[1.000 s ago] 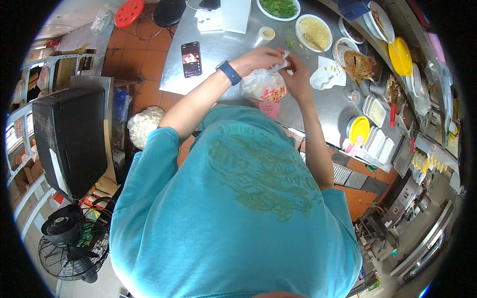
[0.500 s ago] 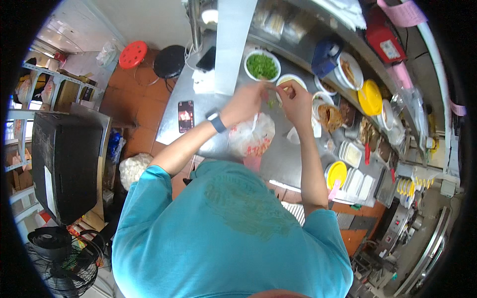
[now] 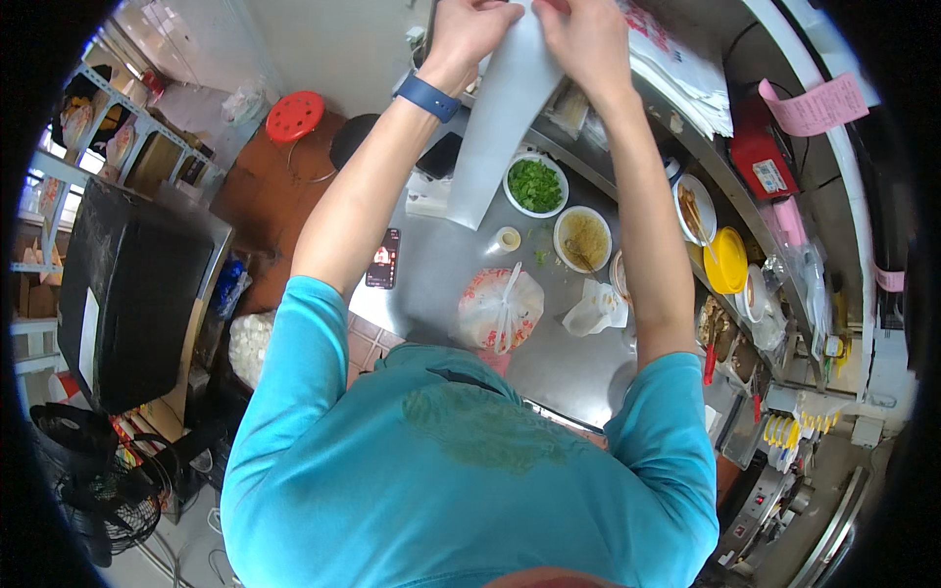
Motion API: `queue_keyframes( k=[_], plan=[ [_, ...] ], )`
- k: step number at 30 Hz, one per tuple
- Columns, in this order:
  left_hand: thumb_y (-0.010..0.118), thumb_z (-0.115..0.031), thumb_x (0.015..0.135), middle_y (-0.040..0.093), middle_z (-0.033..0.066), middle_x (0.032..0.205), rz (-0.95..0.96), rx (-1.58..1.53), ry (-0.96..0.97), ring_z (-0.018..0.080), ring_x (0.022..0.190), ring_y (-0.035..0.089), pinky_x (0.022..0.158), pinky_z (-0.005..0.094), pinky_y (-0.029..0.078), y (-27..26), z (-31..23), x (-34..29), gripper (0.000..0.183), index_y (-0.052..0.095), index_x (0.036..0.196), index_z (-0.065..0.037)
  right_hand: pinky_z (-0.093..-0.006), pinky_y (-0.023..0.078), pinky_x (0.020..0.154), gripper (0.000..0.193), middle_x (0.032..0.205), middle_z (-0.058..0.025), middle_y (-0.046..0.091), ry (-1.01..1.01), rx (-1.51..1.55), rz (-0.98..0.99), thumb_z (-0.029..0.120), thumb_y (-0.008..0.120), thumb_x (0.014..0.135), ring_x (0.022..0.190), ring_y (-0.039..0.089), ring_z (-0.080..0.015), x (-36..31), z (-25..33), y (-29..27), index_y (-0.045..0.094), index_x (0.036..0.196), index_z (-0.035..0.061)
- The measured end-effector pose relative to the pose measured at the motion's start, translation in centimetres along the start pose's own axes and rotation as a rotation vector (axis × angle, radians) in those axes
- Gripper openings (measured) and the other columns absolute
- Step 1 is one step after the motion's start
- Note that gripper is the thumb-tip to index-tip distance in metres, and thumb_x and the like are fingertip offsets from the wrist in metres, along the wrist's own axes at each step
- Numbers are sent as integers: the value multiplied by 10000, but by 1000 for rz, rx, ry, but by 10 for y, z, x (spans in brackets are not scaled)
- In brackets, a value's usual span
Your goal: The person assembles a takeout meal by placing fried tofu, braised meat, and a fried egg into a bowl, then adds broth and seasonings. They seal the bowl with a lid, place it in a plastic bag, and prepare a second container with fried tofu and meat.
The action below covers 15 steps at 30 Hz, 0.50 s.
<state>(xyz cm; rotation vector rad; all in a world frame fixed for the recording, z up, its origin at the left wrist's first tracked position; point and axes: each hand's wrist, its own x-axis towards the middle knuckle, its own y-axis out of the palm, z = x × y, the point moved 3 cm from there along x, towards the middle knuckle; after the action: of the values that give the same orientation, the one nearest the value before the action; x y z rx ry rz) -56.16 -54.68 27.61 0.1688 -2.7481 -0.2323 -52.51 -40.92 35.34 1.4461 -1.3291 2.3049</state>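
Note:
Both my arms reach forward over the steel counter. My left hand (image 3: 470, 34), with a blue band on its wrist, pinches the left edge of a long whitish plastic strip (image 3: 505, 108) near its top. Opposite it, my right hand (image 3: 586, 44) has its fingers closed on the strip's right edge. The strip hangs down to the counter beside a bowl of chopped greens (image 3: 535, 185). Nearer to me are a small cup (image 3: 505, 240) with pale contents, a bowl of yellowish paste (image 3: 582, 240) with a spoon, and a knotted plastic bag (image 3: 500, 307) with red print.
A phone (image 3: 383, 259) lies at the counter's left side. Crumpled white plastic (image 3: 596, 309) sits right of the knotted bag. Along the right, a shelf bears white bags (image 3: 676, 69), with a yellow lid (image 3: 725, 261) below. A red stool (image 3: 295, 116) stands on the floor.
My hands have gone from low over the bowls, fingertips together, forward and up to the whitish strip, which they now grip. The small cup and paste bowl show fully.

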Motion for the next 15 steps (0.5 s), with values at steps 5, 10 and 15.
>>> queue_keyframes(
  k=[5,10,15],
  plan=[
    [618,-44,852,699,41,857,-6,145,111,85,751,606,687,247,494,3,-13,-15,270,740,1093,-67,-448,494,780,171,927,-173,623,-115,-50,-6,74,656,836,890,613,-373,0,8,1,657,1004,40],
    [660,-333,869,639,30,673,71,-56,30,117,614,581,551,263,438,1,-20,2,319,739,847,-25,-429,518,678,174,880,-147,625,-227,-66,-67,46,646,831,802,639,-362,-10,4,2,624,1003,57],
    [684,-209,864,602,15,605,141,32,-47,122,534,537,499,301,421,12,-13,24,263,684,691,-10,-435,504,728,149,913,-127,644,-312,-129,-196,35,651,806,841,629,-355,-29,13,-4,640,954,54]
  ],
)
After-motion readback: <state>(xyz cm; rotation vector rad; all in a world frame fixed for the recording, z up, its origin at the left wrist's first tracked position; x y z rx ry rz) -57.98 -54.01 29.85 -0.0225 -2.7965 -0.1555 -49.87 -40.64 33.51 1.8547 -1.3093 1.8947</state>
